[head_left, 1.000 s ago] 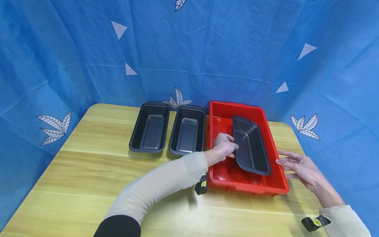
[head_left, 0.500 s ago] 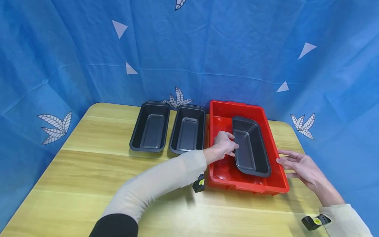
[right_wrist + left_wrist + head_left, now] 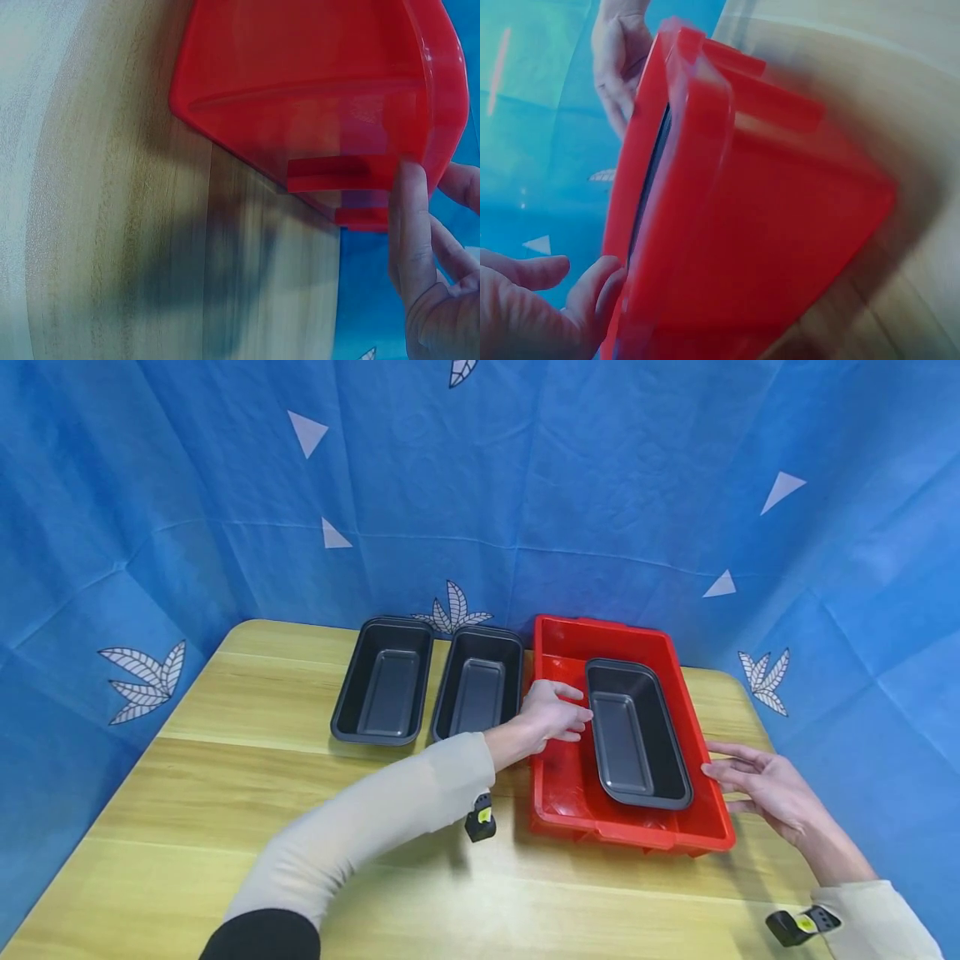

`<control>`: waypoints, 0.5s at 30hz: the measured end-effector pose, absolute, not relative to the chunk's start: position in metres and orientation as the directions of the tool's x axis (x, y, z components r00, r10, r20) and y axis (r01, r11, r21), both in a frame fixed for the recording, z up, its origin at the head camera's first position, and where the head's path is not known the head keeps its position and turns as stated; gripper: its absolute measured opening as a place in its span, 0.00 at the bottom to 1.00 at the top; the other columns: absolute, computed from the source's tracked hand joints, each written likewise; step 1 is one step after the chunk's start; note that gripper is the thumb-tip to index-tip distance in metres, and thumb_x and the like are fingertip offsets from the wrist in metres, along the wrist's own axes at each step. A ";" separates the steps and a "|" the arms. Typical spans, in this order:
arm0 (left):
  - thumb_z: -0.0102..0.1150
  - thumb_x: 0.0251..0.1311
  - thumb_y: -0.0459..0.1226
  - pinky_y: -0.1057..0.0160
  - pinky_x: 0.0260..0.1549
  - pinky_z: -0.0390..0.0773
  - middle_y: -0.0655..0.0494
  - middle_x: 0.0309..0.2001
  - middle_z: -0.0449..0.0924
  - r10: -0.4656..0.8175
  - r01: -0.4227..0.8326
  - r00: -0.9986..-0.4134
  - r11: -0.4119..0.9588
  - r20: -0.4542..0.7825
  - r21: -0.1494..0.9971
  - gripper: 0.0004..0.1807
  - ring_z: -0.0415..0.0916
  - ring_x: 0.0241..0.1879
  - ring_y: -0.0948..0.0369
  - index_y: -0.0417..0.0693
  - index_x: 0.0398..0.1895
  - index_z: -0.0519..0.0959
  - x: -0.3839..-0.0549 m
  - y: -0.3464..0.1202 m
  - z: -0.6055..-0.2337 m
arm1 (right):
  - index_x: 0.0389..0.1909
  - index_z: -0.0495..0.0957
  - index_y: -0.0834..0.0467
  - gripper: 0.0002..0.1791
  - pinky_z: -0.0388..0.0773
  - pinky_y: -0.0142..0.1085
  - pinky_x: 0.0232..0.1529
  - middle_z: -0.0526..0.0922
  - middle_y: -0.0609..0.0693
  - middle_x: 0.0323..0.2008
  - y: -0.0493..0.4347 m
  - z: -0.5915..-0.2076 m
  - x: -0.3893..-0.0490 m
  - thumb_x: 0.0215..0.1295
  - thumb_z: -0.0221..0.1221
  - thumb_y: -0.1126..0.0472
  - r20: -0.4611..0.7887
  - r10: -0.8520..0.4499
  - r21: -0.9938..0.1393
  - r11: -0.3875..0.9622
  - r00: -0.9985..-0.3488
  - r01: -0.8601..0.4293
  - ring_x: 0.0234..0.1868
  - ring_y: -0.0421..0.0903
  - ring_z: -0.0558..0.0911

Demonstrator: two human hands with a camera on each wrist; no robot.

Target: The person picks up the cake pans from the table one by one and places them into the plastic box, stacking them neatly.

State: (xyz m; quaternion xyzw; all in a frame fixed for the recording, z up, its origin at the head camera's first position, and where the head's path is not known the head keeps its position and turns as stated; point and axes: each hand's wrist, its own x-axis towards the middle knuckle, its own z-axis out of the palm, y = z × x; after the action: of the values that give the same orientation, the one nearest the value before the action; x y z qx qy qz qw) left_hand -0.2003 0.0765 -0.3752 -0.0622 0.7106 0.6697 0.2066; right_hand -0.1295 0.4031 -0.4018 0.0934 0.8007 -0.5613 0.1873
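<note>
In the head view a dark loaf pan [image 3: 622, 739] lies flat in a red plastic bin [image 3: 558, 802], towards its right side. My left hand [image 3: 551, 717] hovers over the bin's left part, fingers loosely extended beside the pan's left rim and holding nothing. On the other side, my right hand [image 3: 765, 789] touches the bin's right rim with its fingertips. The right wrist view shows one straight finger [image 3: 412, 225] against the bin's outer wall [image 3: 300, 45]. From the left wrist view, the left hand [image 3: 547, 307] is at the bin's near-side rim and the pan is mostly hidden.
Two more dark loaf pans stand side by side left of the bin: the left pan [image 3: 386, 685] and the right pan [image 3: 480, 685], partly close to my left forearm. A wooden table [image 3: 225, 793] carries everything. A blue curtain [image 3: 420, 485] hangs behind it.
The loaf pan in the bin has gone from tilted to flat. My left hand has let go of its left rim and drawn back slightly left. The right hand stays put.
</note>
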 end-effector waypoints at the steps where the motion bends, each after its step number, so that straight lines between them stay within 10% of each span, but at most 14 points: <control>1: 0.70 0.65 0.33 0.49 0.49 0.91 0.41 0.50 0.90 0.199 -0.360 -0.907 0.092 -0.372 0.928 0.23 0.91 0.50 0.45 0.39 0.63 0.80 -0.202 0.072 -0.375 | 0.63 0.77 0.37 0.18 0.93 0.38 0.42 0.87 0.30 0.41 0.403 -0.402 -0.129 0.78 0.61 0.55 -0.403 -0.061 -0.863 0.358 -0.913 0.357 0.42 0.36 0.90; 15: 0.66 0.70 0.36 0.51 0.53 0.90 0.40 0.57 0.88 0.284 -0.306 -0.903 0.105 -0.323 0.946 0.24 0.89 0.54 0.46 0.39 0.67 0.77 -0.213 0.010 -0.369 | 0.71 0.74 0.46 0.23 0.93 0.39 0.43 0.87 0.29 0.41 0.403 -0.405 -0.128 0.78 0.61 0.54 -0.402 -0.039 -0.857 0.368 -0.915 0.361 0.42 0.37 0.90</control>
State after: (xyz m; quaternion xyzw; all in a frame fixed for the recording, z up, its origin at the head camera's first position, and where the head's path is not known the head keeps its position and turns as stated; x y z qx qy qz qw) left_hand -0.2134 0.0101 -0.3693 -0.0077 0.7100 0.6688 0.2202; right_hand -0.1280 0.4026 -0.4047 0.0998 0.8069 -0.5534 0.1809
